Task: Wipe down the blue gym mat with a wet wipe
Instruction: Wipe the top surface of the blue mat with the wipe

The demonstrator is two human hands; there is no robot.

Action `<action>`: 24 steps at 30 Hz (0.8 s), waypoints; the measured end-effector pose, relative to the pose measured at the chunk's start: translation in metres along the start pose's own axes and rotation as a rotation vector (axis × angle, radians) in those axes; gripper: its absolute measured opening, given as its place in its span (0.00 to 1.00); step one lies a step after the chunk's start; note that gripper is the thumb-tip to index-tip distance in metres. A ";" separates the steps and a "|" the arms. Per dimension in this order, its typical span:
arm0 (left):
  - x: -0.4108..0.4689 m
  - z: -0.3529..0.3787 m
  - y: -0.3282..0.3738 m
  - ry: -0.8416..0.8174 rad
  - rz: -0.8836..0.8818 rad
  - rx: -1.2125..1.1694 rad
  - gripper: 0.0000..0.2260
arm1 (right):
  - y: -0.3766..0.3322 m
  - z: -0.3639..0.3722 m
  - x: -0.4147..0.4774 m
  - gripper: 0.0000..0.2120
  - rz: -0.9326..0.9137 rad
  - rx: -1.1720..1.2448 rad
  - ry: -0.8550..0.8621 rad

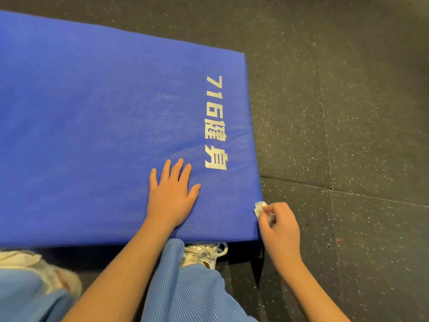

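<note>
Gym mat [92, 112] lies on the floor [348, 112]; left hand [171, 196] on it, right hand [281, 226] (with wipe [258, 208]) against its right edge.

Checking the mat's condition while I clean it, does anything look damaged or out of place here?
Only wear: the white lettering on the blue mat is patchy and flaking, and the cover creases beside it. No tear or spill shows.

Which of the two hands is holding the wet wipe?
The right hand, pinching the crumpled wet wipe at the blue mat's side edge; the left hand lies flat and empty on the mat's top.
</note>
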State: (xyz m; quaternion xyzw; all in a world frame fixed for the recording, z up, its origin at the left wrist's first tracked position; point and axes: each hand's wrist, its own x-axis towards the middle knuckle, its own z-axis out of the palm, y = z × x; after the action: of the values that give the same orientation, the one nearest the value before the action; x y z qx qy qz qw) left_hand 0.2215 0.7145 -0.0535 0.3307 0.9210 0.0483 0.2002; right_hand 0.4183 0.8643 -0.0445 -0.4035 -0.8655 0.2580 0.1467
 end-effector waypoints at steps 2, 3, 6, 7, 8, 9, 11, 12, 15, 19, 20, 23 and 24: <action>0.000 0.000 0.001 0.005 0.003 0.000 0.36 | -0.008 0.005 -0.007 0.04 -0.009 0.010 0.014; 0.000 0.000 0.002 0.009 0.007 -0.004 0.38 | -0.011 0.005 -0.014 0.06 -0.064 0.009 -0.003; -0.001 0.000 0.001 0.018 0.007 -0.011 0.41 | -0.014 0.002 -0.022 0.07 -0.230 -0.007 -0.087; -0.001 0.000 0.001 0.022 0.006 -0.009 0.41 | -0.010 0.003 -0.014 0.07 -0.241 -0.027 -0.099; -0.001 0.000 0.001 0.023 0.007 -0.007 0.41 | -0.007 0.007 -0.001 0.06 -0.217 -0.048 -0.087; -0.001 0.000 0.001 0.021 0.009 -0.004 0.41 | -0.006 0.013 0.016 0.05 -0.155 -0.056 -0.056; -0.001 0.000 0.001 0.019 0.013 -0.008 0.41 | -0.011 0.025 0.044 0.06 0.013 -0.048 0.023; -0.001 0.000 0.001 0.023 0.014 -0.012 0.41 | -0.018 0.031 0.051 0.06 0.044 -0.046 0.057; -0.002 0.001 0.001 0.035 0.019 -0.020 0.40 | -0.044 0.044 0.044 0.03 -0.214 -0.059 -0.025; -0.003 0.000 0.002 0.026 0.020 -0.033 0.40 | -0.041 0.036 0.055 0.04 -0.456 -0.095 -0.216; -0.003 0.000 0.002 0.021 0.023 -0.032 0.40 | -0.037 0.036 0.069 0.03 -0.411 -0.131 -0.177; -0.002 0.001 0.001 0.016 0.027 -0.029 0.39 | -0.040 0.045 0.092 0.00 -0.162 -0.105 -0.053; -0.001 0.002 0.000 0.022 0.024 -0.033 0.37 | -0.048 0.052 0.089 0.01 -0.153 -0.074 -0.047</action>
State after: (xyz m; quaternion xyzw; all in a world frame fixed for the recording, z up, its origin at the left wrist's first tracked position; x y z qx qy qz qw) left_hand 0.2233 0.7136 -0.0545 0.3377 0.9183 0.0694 0.1947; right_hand 0.3086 0.8904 -0.0560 -0.3351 -0.9059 0.2233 0.1310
